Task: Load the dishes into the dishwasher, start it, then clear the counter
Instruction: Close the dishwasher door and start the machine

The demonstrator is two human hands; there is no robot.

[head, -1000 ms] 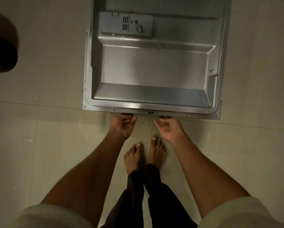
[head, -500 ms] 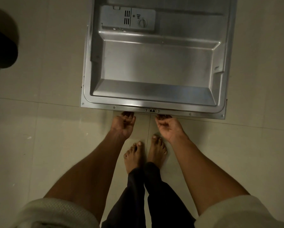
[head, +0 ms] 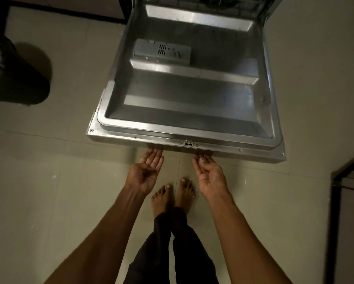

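Dishwasher door (head: 192,95), stainless steel, seen from above on the head view, lowered toward the person with its inner face up; its front edge (head: 184,143) lies nearest the feet and carries a small latch (head: 188,143) at mid-length; a grey detergent dispenser (head: 161,51) with a round knob is set into the door's inner panel, toward the hinge side; beyond the hinge, part of a rack (head: 202,1) shows inside the tub, its contents too dark to tell. Left hand (head: 146,172), palm up, fingers straight, fingertips reaching under the door's front edge left of the latch, thumb folded across the palm, grasping nothing; right hand (head: 210,176), likewise palm up and relaxed, fingers extended under the same edge just right of the latch; whether either hand presses the underside cannot be told, the tips being hidden. Two bare feet (head: 173,195) stand together on the tiled floor (head: 49,201) just short of the door edge, between the hands; a dark bin (head: 12,72) with a glossy liner stands well left of the door; a cabinet corner (head: 352,201) lies to the door's right.
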